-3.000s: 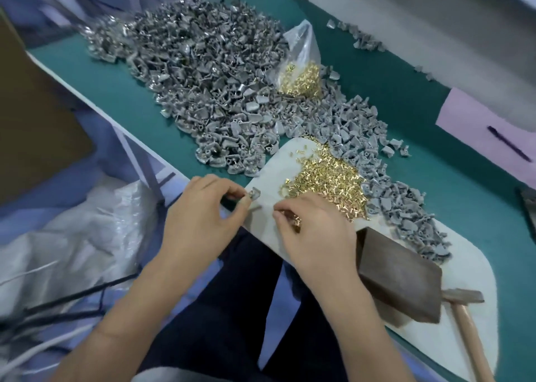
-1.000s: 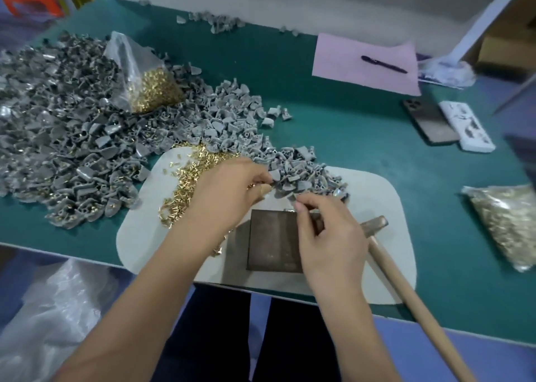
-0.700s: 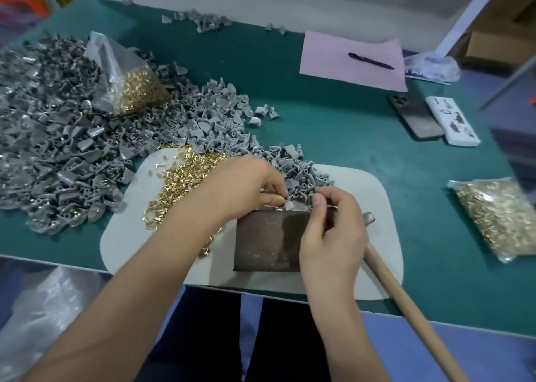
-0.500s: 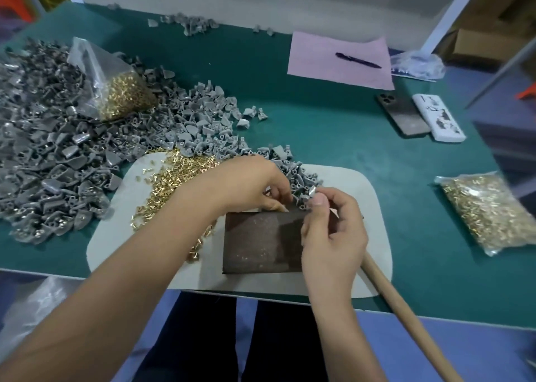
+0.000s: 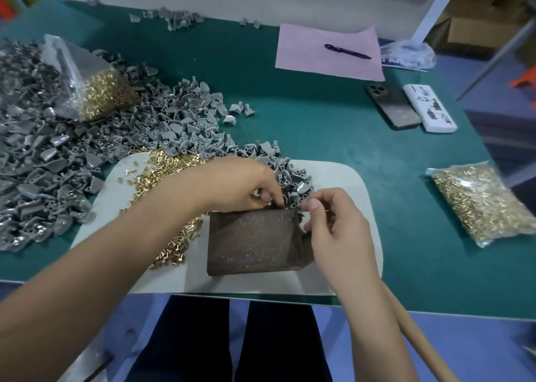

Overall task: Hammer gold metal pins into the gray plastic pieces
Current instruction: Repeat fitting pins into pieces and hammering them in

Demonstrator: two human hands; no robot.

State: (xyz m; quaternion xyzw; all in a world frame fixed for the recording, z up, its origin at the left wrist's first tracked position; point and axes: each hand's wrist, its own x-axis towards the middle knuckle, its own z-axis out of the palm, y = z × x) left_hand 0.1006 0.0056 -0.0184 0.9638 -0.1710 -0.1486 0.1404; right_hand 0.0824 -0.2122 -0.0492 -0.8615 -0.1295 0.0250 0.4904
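Pin-seating step. Both hands meet at the block's (image 5: 255,241) 12 o'clock edge: left hand (image 5: 243,184) fingers pinch a gray piece (image 5: 293,199); right hand (image 5: 333,222) fingers are curled together, contents indiscernible. Next, probably, grasp the hammer handle (image 5: 417,341) at 5 o'clock.

We're at a small assembly workshop bench: green work mat (image 5: 319,138), bulk heap of gray plastic pieces (image 5: 43,155), bagged gold pins (image 5: 478,204), steel block (image 5: 252,239).

bare forearms, dark trousers (image 5: 261,341)
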